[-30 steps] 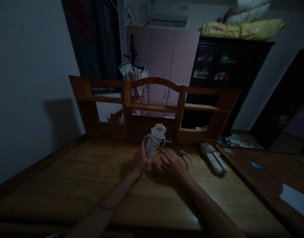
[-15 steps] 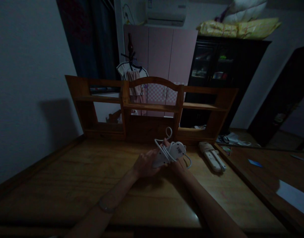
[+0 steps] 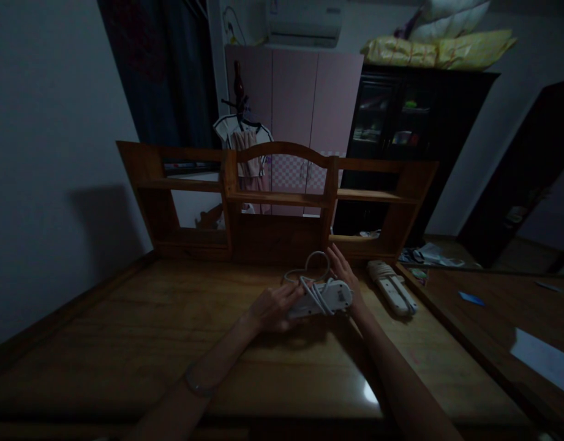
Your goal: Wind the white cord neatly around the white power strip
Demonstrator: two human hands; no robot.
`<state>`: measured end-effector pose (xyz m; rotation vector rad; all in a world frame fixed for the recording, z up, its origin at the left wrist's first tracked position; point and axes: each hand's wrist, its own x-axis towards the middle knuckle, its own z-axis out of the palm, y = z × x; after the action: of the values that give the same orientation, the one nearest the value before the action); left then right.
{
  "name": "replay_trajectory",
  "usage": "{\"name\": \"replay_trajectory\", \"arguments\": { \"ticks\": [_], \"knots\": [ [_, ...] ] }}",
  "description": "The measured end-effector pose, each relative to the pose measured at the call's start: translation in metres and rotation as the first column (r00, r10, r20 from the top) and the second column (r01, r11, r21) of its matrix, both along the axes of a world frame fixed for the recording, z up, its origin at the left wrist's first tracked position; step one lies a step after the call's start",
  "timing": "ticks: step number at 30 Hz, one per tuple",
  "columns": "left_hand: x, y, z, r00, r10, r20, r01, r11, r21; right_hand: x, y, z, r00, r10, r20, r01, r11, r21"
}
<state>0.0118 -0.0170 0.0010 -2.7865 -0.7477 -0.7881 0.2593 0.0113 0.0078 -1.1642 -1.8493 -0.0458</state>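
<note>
A white power strip (image 3: 325,298) with its white cord (image 3: 310,271) wound round it lies sideways just above the wooden desk (image 3: 180,324). My left hand (image 3: 275,306) is closed on its left end. My right hand (image 3: 346,275) is behind its right end, fingers partly spread and touching the strip and the cord loop. A bracelet shows on my left wrist.
A second white power strip (image 3: 392,286) lies on the desk to the right. A wooden shelf unit (image 3: 282,199) stands along the desk's back edge. Behind it are a pink wardrobe (image 3: 304,110) and a dark cabinet (image 3: 401,122). A side table (image 3: 493,318) holds papers.
The power strip has gone from upright to lying sideways and moved right. My right hand has come up from the desk to the strip's right end and the cord loop.
</note>
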Motion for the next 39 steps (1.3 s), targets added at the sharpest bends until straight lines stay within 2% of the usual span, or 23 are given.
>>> {"name": "replay_trajectory", "arguments": {
  "ticks": [2,5,7,9,11,13,15,18,21,23,26,28,30,32,34,37,39],
  "knots": [
    [-0.002,0.003,-0.002,0.999,0.051,0.008,-0.051,0.999,0.019,0.005,0.002,0.006,0.999,-0.020,-0.039,0.020,1.000,0.012],
    [-0.006,0.007,-0.001,0.985,0.171,0.038,-0.172,0.985,0.023,0.008,-0.002,0.024,0.987,-0.115,-0.113,0.128,0.985,0.116],
    [-0.008,0.009,0.000,0.961,0.269,0.069,-0.270,0.963,0.001,0.000,-0.013,0.036,0.977,-0.170,-0.132,0.192,0.964,0.185],
    [-0.010,0.009,0.003,0.935,0.345,0.088,-0.344,0.939,-0.026,-0.017,-0.028,0.041,0.985,-0.158,-0.068,0.169,0.964,0.206],
    [-0.012,0.009,0.004,0.920,0.382,0.091,-0.380,0.924,-0.040,-0.039,-0.040,0.037,0.990,-0.110,0.090,0.089,0.974,0.209],
    [-0.012,0.008,0.004,0.920,0.384,0.080,-0.381,0.923,-0.045,-0.058,-0.047,0.026,0.958,-0.082,0.274,0.015,0.971,0.237],
    [-0.011,0.007,0.004,0.925,0.375,0.053,-0.373,0.926,-0.050,-0.070,-0.048,0.013,0.922,-0.100,0.375,0.001,0.967,0.255],
    [-0.008,0.005,0.002,0.930,0.368,0.003,-0.367,0.929,-0.049,-0.073,-0.043,-0.002,0.909,-0.154,0.388,0.054,0.965,0.257],
    [-0.004,0.005,0.001,0.938,0.346,-0.005,-0.345,0.937,-0.046,-0.065,-0.039,-0.008,0.919,-0.156,0.362,0.068,0.967,0.244],
    [-0.002,0.005,0.002,0.936,0.352,0.013,-0.350,0.934,-0.072,-0.058,-0.036,-0.009,0.945,-0.163,0.285,0.099,0.969,0.228],
    [-0.005,0.004,0.003,0.921,0.385,0.056,-0.376,0.917,-0.131,-0.043,-0.031,-0.007,0.977,-0.199,0.079,0.183,0.968,0.173],
    [-0.007,0.004,0.005,0.913,0.401,0.080,-0.387,0.910,-0.148,-0.032,-0.028,-0.006,0.973,-0.210,-0.099,0.221,0.969,0.112],
    [-0.010,0.004,0.006,0.909,0.406,0.097,-0.390,0.908,-0.149,-0.021,-0.024,-0.006,0.934,-0.186,-0.304,0.200,0.980,0.016],
    [-0.011,0.003,0.006,0.915,0.388,0.110,-0.372,0.917,-0.142,-0.014,-0.018,-0.011,0.849,-0.143,-0.508,0.107,0.989,-0.099],
    [-0.010,0.003,0.007,0.921,0.368,0.129,-0.352,0.927,-0.129,-0.010,-0.012,-0.017,0.726,-0.111,-0.679,-0.007,0.986,-0.169],
    [-0.009,0.002,0.008,0.909,0.372,0.186,-0.356,0.927,-0.115,-0.011,-0.005,-0.024,0.530,-0.075,-0.844,-0.123,0.979,-0.164],
    [-0.008,0.001,0.008,0.892,0.390,0.229,-0.373,0.921,-0.116,-0.015,-0.004,-0.024,0.449,-0.035,-0.893,-0.150,0.982,-0.115]
  ]
}}
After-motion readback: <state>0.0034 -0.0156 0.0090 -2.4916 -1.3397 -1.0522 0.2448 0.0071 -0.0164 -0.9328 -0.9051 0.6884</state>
